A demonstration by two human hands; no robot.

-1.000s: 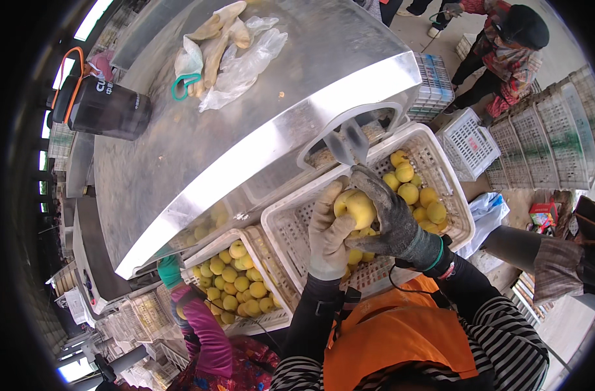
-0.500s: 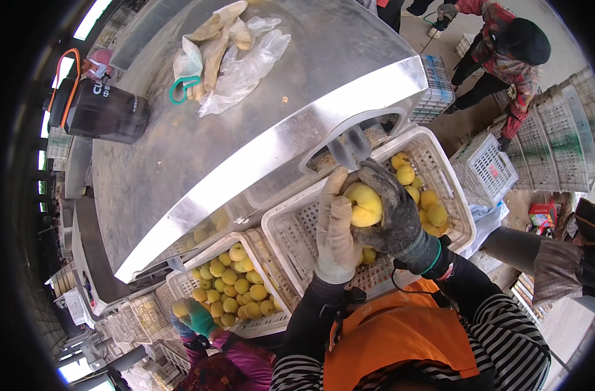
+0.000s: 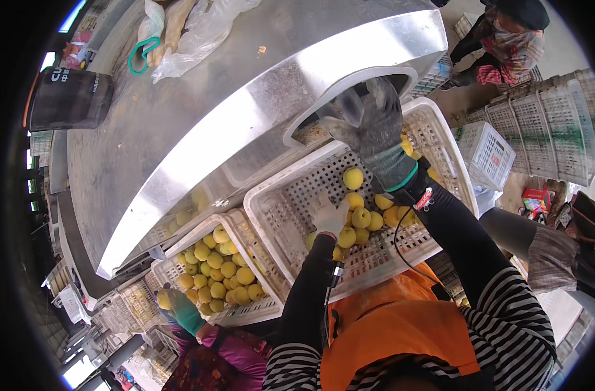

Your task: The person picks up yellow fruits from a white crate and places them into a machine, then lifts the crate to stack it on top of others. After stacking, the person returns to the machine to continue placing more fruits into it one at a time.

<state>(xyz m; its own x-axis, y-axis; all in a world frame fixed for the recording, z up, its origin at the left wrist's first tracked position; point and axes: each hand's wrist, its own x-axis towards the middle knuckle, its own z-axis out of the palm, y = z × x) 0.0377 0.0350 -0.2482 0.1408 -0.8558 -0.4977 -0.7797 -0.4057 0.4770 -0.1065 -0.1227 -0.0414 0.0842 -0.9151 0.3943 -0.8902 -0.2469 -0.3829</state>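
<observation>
My left hand (image 3: 328, 215), in a pale glove, is down inside a white plastic crate (image 3: 261, 202). Its fingers are apart beside several yellow peaches (image 3: 360, 217), and no fruit shows in it. One peach (image 3: 353, 177) lies a little apart, up and to the right of that hand. In a grey glove with a green cuff, my right hand (image 3: 377, 130) reaches over the crate's far side to the opening (image 3: 310, 130) in the metal table's edge. Thumb and fingers are spread there, with nothing visible between them. My right forearm hides some peaches at the crate's right.
A curved steel table (image 3: 245, 91) bears gloves, a plastic bag (image 3: 206, 32) and a dark jug (image 3: 72, 98). At left, another crate (image 3: 271, 311) holds peaches, and a co-worker's gloved hand (image 3: 183, 309) grips one. Stacked crates (image 3: 538, 130) and another person (image 3: 509, 45) are at right.
The peach that both my hands held is out of them. My right hand has moved up to the table opening, my left down into the crate. The view has shifted.
</observation>
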